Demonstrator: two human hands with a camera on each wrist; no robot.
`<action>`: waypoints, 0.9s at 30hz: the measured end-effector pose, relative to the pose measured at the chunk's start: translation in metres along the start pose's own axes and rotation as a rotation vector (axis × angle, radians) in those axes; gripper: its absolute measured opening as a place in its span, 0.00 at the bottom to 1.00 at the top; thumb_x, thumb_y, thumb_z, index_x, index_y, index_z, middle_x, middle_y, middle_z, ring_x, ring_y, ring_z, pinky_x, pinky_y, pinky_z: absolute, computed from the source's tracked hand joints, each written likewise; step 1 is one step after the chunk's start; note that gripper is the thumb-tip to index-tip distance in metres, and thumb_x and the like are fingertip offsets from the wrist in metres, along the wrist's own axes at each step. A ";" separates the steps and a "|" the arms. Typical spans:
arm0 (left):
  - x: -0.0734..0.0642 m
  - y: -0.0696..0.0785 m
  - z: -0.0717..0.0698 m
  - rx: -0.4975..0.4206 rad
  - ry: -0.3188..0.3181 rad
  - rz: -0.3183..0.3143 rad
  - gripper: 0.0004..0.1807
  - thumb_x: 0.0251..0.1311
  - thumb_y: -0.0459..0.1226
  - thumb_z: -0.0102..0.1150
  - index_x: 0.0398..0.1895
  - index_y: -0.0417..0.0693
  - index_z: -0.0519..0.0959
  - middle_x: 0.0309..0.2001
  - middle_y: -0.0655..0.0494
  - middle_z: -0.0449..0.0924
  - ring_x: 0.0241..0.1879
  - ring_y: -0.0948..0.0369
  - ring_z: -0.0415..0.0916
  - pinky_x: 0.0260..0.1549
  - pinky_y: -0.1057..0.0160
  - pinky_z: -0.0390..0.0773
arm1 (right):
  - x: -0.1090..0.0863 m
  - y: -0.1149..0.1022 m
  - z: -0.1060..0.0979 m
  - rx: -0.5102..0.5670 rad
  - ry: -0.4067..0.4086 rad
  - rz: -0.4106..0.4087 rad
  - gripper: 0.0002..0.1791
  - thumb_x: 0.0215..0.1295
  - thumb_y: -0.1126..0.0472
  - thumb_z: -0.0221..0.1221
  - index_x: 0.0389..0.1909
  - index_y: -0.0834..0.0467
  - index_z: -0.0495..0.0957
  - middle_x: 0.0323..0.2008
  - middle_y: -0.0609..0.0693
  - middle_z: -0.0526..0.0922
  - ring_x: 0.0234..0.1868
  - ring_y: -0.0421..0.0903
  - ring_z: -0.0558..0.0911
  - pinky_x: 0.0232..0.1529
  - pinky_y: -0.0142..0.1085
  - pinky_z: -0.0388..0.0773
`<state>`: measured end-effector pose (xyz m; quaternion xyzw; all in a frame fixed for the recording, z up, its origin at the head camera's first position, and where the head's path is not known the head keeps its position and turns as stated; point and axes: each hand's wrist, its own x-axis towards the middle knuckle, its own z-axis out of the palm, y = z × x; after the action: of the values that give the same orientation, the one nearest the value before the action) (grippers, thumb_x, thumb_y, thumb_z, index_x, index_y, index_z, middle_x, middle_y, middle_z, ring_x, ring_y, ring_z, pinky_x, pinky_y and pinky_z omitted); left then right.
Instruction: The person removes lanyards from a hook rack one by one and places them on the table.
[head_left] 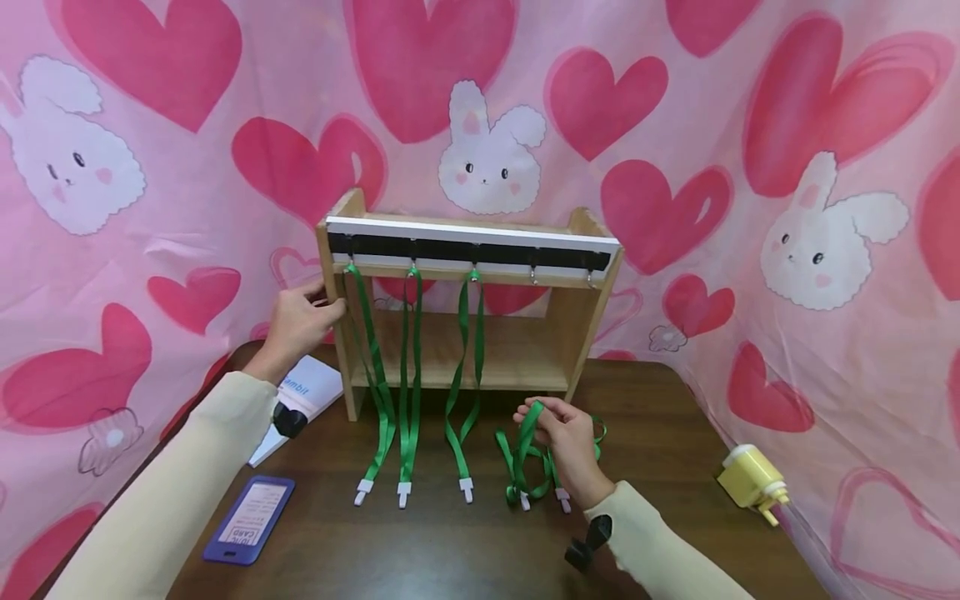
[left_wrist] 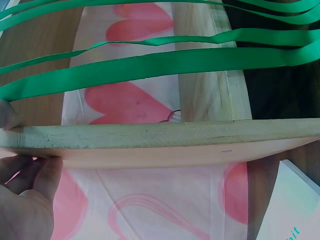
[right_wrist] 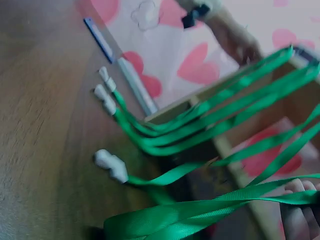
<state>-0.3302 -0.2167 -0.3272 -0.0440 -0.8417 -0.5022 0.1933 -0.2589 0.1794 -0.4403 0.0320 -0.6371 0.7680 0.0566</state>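
A small wooden rack carries a white rail with a black strip and several metal hooks. My left hand grips the rack's left side panel, thumb and fingers on opposite faces. Three green lanyards with white clips hang in loops from the hooks: one at the left, a second beside it and a third at the middle. Between thumb and fingers, my right hand pinches a green lanyard above the table. More green strap and two white clips show around that hand, partly hidden by it.
Two hooks at the right, one of them here, bear no lanyard. On the dark wooden table lie a blue-framed card holder and a white box behind my left arm. A yellow pump bottle is at the right edge.
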 end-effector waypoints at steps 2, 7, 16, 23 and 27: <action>0.000 0.001 0.000 -0.003 0.001 0.003 0.31 0.67 0.44 0.59 0.72 0.45 0.70 0.60 0.37 0.81 0.56 0.45 0.82 0.52 0.50 0.83 | 0.009 0.013 -0.001 -0.002 0.058 0.035 0.13 0.69 0.66 0.60 0.49 0.70 0.82 0.38 0.57 0.91 0.37 0.46 0.92 0.41 0.37 0.89; 0.000 0.001 0.000 -0.011 -0.006 0.003 0.32 0.67 0.44 0.59 0.73 0.45 0.69 0.61 0.37 0.80 0.57 0.44 0.81 0.52 0.50 0.82 | 0.022 0.043 -0.004 -0.105 0.119 0.081 0.15 0.70 0.67 0.57 0.53 0.71 0.82 0.42 0.60 0.91 0.38 0.43 0.91 0.36 0.30 0.87; -0.002 0.001 0.000 -0.007 -0.012 -0.006 0.32 0.67 0.45 0.59 0.73 0.45 0.69 0.62 0.37 0.80 0.57 0.44 0.81 0.53 0.49 0.82 | 0.025 0.065 -0.004 -0.524 0.205 0.011 0.13 0.65 0.63 0.60 0.47 0.55 0.89 0.36 0.49 0.92 0.31 0.36 0.85 0.30 0.26 0.79; 0.000 0.002 0.000 0.004 0.008 0.024 0.29 0.66 0.45 0.60 0.69 0.45 0.74 0.58 0.37 0.83 0.51 0.54 0.83 0.42 0.72 0.85 | 0.021 0.079 -0.005 -0.726 0.265 -0.059 0.11 0.66 0.59 0.64 0.44 0.46 0.91 0.40 0.47 0.92 0.43 0.45 0.88 0.43 0.40 0.84; 0.000 0.002 0.000 -0.010 0.008 0.024 0.29 0.66 0.44 0.60 0.70 0.46 0.73 0.58 0.38 0.83 0.49 0.58 0.83 0.43 0.72 0.85 | 0.020 0.082 -0.005 -0.715 0.271 -0.051 0.10 0.65 0.58 0.64 0.44 0.46 0.91 0.42 0.47 0.92 0.48 0.48 0.89 0.50 0.46 0.85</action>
<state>-0.3300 -0.2162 -0.3253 -0.0531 -0.8378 -0.5044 0.2023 -0.2890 0.1703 -0.5191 -0.0759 -0.8504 0.4930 0.1672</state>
